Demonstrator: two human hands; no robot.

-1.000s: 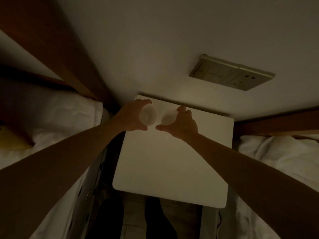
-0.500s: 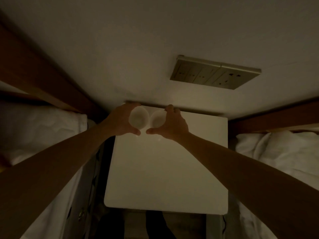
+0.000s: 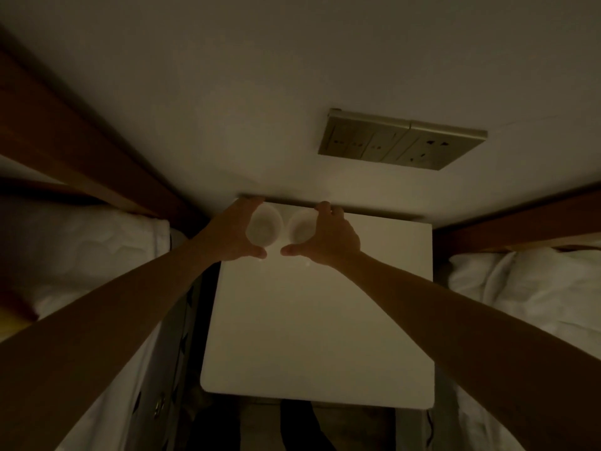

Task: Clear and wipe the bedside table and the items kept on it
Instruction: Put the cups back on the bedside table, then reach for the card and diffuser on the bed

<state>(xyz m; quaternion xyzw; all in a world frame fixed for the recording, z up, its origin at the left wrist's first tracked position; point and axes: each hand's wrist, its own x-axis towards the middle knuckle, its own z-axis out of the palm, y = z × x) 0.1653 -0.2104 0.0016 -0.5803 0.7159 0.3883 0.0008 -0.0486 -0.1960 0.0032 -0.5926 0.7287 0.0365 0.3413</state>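
Gripping one clear glass (image 3: 264, 230) in the left hand (image 3: 232, 234), second glass (image 3: 300, 226) gripped in the right hand (image 3: 328, 237), both side by side at the white desk's (image 3: 312, 336) far edge near the wall, white beds either side.

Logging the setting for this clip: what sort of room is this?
Probably a twin-bed hotel or guest bedroom. A white bedside table stands against the wall between two beds with white bedding and wooden headboards, under a panel of sockets.
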